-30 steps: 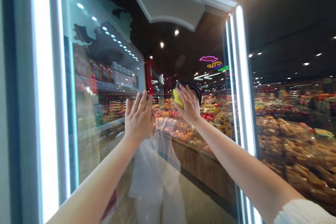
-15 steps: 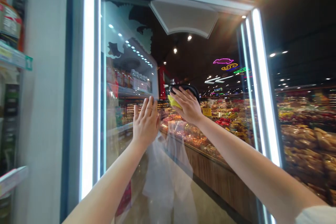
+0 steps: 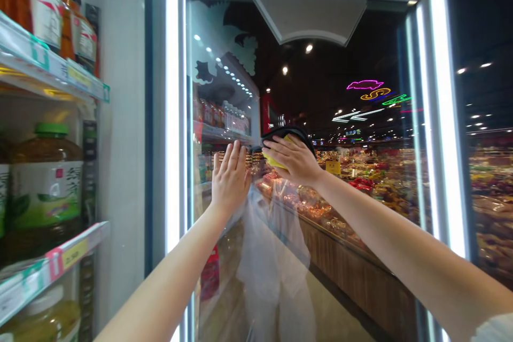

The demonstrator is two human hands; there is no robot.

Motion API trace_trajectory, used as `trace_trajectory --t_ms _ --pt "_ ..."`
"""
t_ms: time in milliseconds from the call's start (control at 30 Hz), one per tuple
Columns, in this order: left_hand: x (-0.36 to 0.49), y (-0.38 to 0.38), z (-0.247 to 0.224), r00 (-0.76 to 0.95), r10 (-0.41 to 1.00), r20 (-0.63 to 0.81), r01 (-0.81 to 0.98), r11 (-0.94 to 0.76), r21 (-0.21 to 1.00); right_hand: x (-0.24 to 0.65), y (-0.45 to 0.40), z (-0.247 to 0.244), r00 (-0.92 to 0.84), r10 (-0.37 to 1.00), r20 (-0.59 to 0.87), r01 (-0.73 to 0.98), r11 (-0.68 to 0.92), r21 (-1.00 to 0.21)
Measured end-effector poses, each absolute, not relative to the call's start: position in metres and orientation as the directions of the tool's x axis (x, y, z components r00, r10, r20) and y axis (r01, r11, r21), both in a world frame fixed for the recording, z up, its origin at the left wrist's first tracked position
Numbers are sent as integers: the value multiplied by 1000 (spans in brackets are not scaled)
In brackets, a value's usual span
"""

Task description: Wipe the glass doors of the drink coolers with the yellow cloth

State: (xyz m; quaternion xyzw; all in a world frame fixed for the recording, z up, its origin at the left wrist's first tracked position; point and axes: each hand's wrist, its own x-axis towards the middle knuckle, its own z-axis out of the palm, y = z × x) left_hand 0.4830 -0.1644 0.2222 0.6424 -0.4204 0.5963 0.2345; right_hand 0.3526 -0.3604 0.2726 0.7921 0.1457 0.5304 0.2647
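Note:
A glass door (image 3: 224, 310) framed by bright light strips stands in front of me. My left hand (image 3: 231, 176) lies with its fingers stretched upward against the glass, holding nothing. Right of it, my right hand (image 3: 298, 163) presses a yellow cloth (image 3: 274, 162) to the pane, its fingers spread over the cloth. A dark rounded shape, perhaps a reflection, shows behind the right hand. A pale reflection of a person in white clothes is in the glass below both hands.
At the left, shelves (image 3: 56, 67) with price labels hold jars and a large green-capped bottle (image 3: 46, 187). Food displays (image 3: 491, 208) show at the right. A white fan-shaped panel (image 3: 310, 10) is at the top of the glass.
The view has turned left, so the door sits further right and more of the shelves shows. My right hand has moved slightly closer to my left hand, with the cloth under it.

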Motion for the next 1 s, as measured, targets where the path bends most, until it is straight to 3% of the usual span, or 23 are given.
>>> trace_trajectory --t_ms 67,233,467,700,900,1000 --pt "487 -159 219 -48 -267 962 -811 -553 -194 348 -367 277 395 500 771 -59 -824 564" --pt "491 -154 216 -39 -287 957 -799 -566 -203 378 -342 295 186 277 943 -148 -941 306" --pt "497 -149 222 -9 -207 978 -806 -578 -129 379 -323 261 339 479 810 -43 -852 522" --pt "513 -133 231 22 -177 984 -801 -592 -89 412 -297 296 129 293 947 -124 -943 308" --pt "519 -119 220 64 -195 979 -771 -633 -75 411 -285 272 293 501 814 -33 -846 532" --pt "524 -113 214 54 -216 975 -771 -630 -97 409 -292 279 281 494 823 -40 -851 524"
